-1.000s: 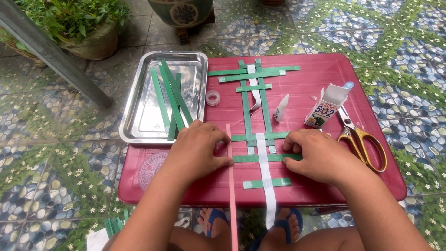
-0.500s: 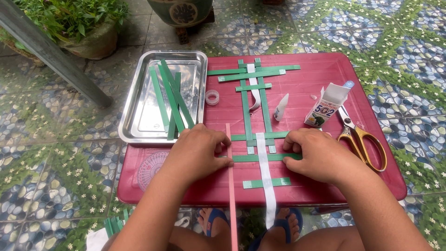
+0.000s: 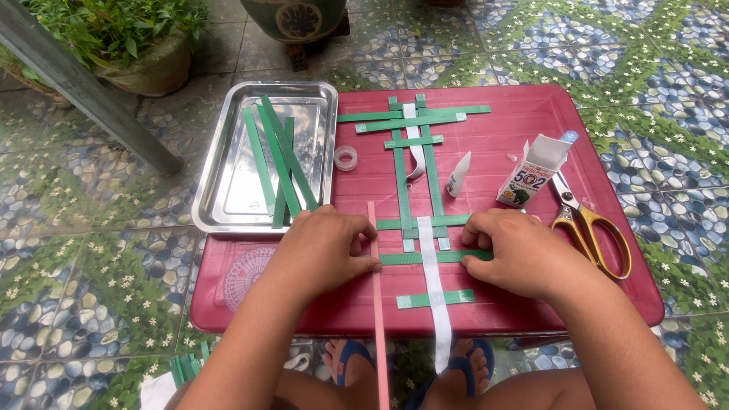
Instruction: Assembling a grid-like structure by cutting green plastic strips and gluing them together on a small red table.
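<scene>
On a red table (image 3: 531, 144) lies a lattice of green paper strips (image 3: 401, 175) woven across a long white strip (image 3: 433, 281). My left hand (image 3: 326, 247) presses a pink strip (image 3: 377, 319) and the left end of a horizontal green strip (image 3: 425, 257). My right hand (image 3: 516, 250) pinches the right end of that same green strip. Both hands rest on the table top. Another short green strip (image 3: 437, 298) crosses the white strip nearer to me.
A steel tray (image 3: 228, 190) with several green strips sits at the left. A tape roll (image 3: 345, 158), small glue bottle (image 3: 459, 175), glue box (image 3: 535, 171) and yellow-handled scissors (image 3: 588, 224) lie on the table. Potted plants (image 3: 121, 45) stand behind. More green strips (image 3: 186, 364) lie on the floor.
</scene>
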